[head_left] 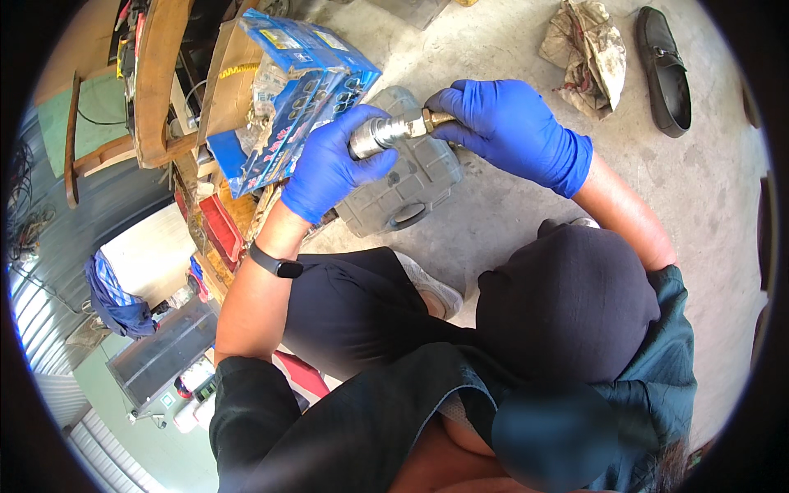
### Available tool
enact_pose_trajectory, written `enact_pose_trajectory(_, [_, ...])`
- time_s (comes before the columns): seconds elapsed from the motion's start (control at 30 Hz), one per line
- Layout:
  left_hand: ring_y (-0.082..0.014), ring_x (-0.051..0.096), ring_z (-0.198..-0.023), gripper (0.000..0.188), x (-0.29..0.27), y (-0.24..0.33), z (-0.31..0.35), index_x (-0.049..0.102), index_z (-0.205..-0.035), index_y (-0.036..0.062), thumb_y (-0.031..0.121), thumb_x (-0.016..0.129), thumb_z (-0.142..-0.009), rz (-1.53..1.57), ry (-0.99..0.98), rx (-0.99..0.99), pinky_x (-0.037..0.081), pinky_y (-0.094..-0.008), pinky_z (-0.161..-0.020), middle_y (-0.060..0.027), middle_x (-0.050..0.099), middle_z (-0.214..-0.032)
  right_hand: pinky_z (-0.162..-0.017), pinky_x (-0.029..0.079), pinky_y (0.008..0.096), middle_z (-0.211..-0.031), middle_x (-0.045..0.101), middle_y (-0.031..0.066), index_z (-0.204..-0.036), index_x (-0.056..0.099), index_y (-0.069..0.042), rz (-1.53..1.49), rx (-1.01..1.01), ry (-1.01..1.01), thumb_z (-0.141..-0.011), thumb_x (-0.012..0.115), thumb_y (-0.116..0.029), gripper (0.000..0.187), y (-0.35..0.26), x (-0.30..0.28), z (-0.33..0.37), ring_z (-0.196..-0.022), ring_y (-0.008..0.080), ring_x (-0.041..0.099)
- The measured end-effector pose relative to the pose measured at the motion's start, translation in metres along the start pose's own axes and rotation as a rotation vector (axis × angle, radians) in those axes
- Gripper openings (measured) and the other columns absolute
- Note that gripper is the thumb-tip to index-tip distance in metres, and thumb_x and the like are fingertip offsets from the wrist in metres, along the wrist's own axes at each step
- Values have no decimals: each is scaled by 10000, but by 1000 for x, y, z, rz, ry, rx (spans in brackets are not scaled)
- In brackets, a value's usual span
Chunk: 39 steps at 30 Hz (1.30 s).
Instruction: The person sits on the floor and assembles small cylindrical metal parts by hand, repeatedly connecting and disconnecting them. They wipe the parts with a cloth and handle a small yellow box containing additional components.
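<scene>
Both my hands wear blue gloves and are raised in front of me over the floor. In my left hand [323, 170] is a silver cylindrical metal fitting [376, 138], held between thumb and fingers. My right hand [511, 131] pinches the brass-coloured hex end piece [431, 121] at the fitting's right end. The two metal parts sit in line, end to end; whether they are threaded together I cannot tell. Below them a grey moulded plastic case [431, 168] lies on the concrete, partly hidden by my left hand and the fitting.
A torn blue cardboard box [349, 62] stands at the left, beside wooden furniture [156, 90] and a red tray [220, 230]. At the far right are a crumpled stained rag [588, 62] and a black loafer [667, 78]. My bent knees [567, 304] are close below the hands.
</scene>
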<state>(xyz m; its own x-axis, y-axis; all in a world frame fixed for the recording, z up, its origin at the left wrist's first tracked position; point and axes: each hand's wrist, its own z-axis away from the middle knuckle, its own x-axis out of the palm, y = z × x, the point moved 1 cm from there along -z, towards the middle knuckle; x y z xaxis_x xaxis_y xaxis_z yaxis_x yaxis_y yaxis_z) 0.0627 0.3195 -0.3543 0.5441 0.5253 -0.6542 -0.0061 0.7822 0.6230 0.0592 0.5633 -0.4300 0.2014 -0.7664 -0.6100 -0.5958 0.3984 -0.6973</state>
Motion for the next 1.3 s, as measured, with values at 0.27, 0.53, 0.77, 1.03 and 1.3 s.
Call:
enact_pose_trajectory(0.27, [-164,639,-792,445,1,10,5,651,-1168,94,186,822,-768,-134,-43,11,528,-312,-762,-85,678,-888,-633,523,439,-794,650,122,-951,653,-98,3,-64,-136,-930,636,-336,239,-5,1,-9,-712,343,663])
enact_pose_trajectory(0.53, [-265,649,-721,467,5,1,9,657,-1175,128,322,832,-787,-189,-36,144,523,-333,-682,-108,689,-873,-697,530,427,-896,676,156,-1114,656,-59,-231,32,-317,-917,683,-255,279,-3,3,-6,-797,360,664])
enact_pose_trajectory(0.77, [-190,658,-845,510,4,2,6,653,-1190,79,244,871,-759,-165,-158,14,528,-322,-794,-79,705,-989,-758,524,442,-908,678,165,-1075,670,-78,-315,125,-359,-968,611,-344,293,1,8,-1,-855,366,668])
enact_pose_trajectory(1.03, [-306,651,-785,367,8,1,5,633,-1063,89,234,819,-782,-283,-198,32,514,-364,-725,-150,663,-885,-749,532,449,-914,686,174,-1122,645,-93,-317,118,-443,-935,652,-396,356,-7,16,-6,-853,367,679])
enact_pose_trajectory(1.3, [-372,659,-788,352,16,-2,10,630,-1042,112,260,812,-781,-339,-113,123,513,-395,-689,-157,671,-854,-747,540,454,-891,690,203,-1130,655,-70,-390,101,-466,-964,615,-426,396,-9,24,-7,-821,387,678])
